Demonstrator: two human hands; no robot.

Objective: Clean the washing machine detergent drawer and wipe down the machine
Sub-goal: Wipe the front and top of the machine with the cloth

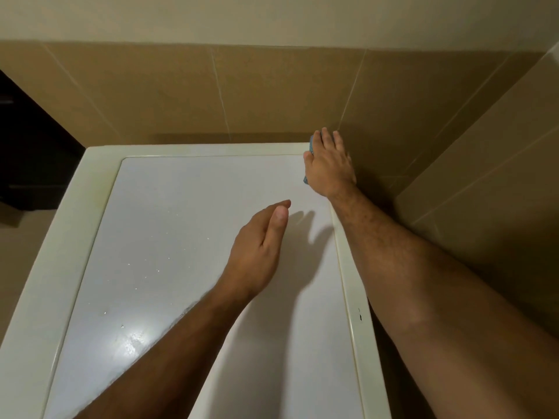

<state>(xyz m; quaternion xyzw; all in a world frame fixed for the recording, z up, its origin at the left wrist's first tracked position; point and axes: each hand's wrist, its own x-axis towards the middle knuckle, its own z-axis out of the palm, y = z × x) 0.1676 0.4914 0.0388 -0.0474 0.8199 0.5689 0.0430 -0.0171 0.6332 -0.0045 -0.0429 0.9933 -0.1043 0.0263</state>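
I look down on the white top of the washing machine (187,237), framed by a cream rim (54,243). My right hand (329,161) lies flat with straight fingers at the top's far right corner and presses a blue cloth (311,143) onto it; only slivers of the cloth show beside the hand. My left hand (260,246) hovers over the middle of the top, fingers straight and together, holding nothing, with its shadow on the surface to the right. Small water drops and a wet sheen sit on the near left part of the top.
A brown tiled wall (242,92) stands right behind the machine, and another tiled wall (484,176) closes in on the right, forming a corner by my right hand. To the left is a dark opening (27,140) and beige floor (15,252).
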